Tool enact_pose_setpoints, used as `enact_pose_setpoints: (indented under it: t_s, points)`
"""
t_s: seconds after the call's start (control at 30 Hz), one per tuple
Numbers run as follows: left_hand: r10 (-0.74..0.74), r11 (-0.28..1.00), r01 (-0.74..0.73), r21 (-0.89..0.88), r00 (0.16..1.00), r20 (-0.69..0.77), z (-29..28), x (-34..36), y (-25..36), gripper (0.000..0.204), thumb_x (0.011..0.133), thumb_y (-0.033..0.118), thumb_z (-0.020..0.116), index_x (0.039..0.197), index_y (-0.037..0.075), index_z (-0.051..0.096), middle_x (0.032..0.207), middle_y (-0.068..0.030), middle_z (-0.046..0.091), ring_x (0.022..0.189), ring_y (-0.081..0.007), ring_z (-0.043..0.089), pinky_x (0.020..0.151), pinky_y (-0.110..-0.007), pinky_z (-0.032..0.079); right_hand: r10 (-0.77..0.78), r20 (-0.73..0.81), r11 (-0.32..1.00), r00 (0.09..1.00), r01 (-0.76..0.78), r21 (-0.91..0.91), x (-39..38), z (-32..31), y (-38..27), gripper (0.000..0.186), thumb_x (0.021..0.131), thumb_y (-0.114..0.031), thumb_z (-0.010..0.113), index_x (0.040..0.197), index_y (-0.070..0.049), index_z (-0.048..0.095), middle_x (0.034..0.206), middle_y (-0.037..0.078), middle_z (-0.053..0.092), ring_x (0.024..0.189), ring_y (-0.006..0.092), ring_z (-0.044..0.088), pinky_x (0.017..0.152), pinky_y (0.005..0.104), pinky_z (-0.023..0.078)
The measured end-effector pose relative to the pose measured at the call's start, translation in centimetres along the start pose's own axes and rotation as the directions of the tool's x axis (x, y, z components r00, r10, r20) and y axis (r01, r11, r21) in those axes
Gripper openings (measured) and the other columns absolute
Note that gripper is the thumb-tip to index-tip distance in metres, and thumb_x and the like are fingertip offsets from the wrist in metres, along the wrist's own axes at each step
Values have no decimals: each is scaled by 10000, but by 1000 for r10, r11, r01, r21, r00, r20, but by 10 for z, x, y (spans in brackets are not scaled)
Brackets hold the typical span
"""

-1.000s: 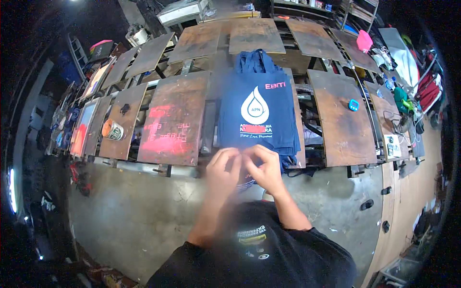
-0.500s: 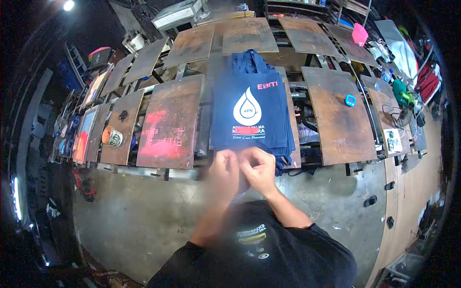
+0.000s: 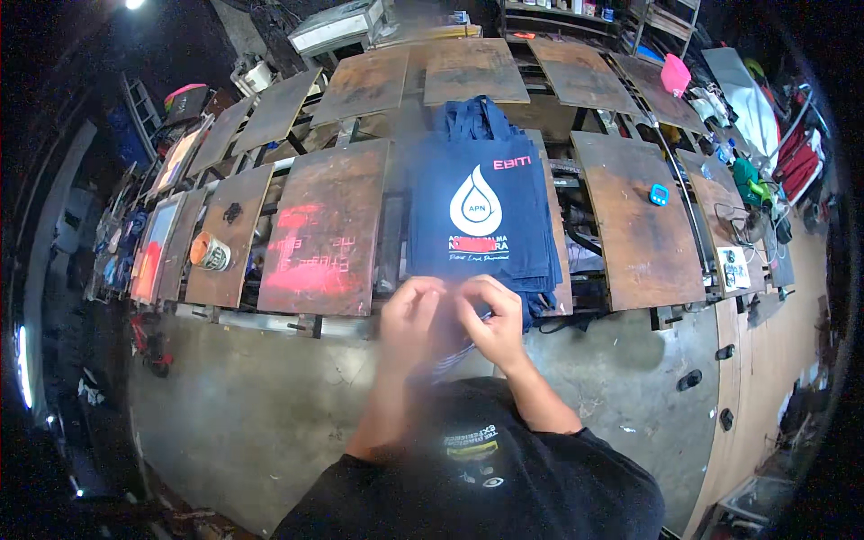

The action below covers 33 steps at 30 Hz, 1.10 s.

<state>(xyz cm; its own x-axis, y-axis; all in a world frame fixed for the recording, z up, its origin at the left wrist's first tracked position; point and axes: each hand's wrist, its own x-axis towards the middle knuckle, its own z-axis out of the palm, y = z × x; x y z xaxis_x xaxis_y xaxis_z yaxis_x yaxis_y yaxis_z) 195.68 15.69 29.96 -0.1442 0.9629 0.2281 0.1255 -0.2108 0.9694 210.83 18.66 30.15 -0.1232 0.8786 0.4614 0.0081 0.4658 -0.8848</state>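
A stack of dark navy cloth tote bags [image 3: 427, 216] lies on a board in front of me, handles at the far end. The top bag carries a white drop-shaped print with lettering, a pink smear across one line and pink letters at its upper right. At the stack's near edge I hold both hands close together. My left hand [image 3: 412, 313] is curled, thumb against the fingers, and partly blurred. My right hand [image 3: 495, 317] is bent in a pinch, thumb close to the forefinger. Anything between the fingertips of either hand is too small or hidden to make out.
Wooden boards [image 3: 634, 225] stand in two rows on a metal frame. One board [image 3: 324, 225] to the left has red-pink paint marks. Further left sits a paint-stained tub [image 3: 214, 254]. On the right are a blue timer [image 3: 659, 194] and a pink container [image 3: 675, 75].
My hands have moved slightly apart, with a wider gap between their fingertips. Both stay curled by the near edge of the bags. The view has shifted a little.
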Motion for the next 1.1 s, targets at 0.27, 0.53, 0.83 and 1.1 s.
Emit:
enact_pose_setpoints:
  t_s: [0.27,0.53,0.83,1.1]
  points:
    - [-55,964,78,-253,994,99,-13,-2,11,235,926,-50,598,1158,-56,637,1086,-78,633,1006,-121,607,911,-244,487,-27,59,999,998,29,-31,-5,3,-4,138,820,-16,685,946,39,670,867,130,685,781,196,675,726,295,527]
    - [72,987,-57,-153,993,96,-16,-2,12,189,891,-86,632,1077,-81,663,1084,-123,631,1010,-155,616,893,-262,507,-61,15,997,998,62,-53,-7,8,-4,219,836,40,663,1055,37,658,917,118,683,809,157,646,708,277,506]
    - [131,983,-121,-134,989,68,-21,-3,8,154,883,-99,644,1033,-88,679,1080,-129,633,974,-155,629,863,-248,522,-331,10,938,944,330,-104,0,15,-5,214,787,59,719,995,27,676,850,139,682,735,238,668,660,306,530]
    - [158,981,-149,-122,985,64,-18,-4,11,179,877,-107,642,1048,-77,685,1061,-117,636,960,-147,633,852,-243,515,-354,-26,929,935,349,-121,-3,15,1,178,759,68,733,915,22,662,839,142,682,738,252,671,659,318,536]
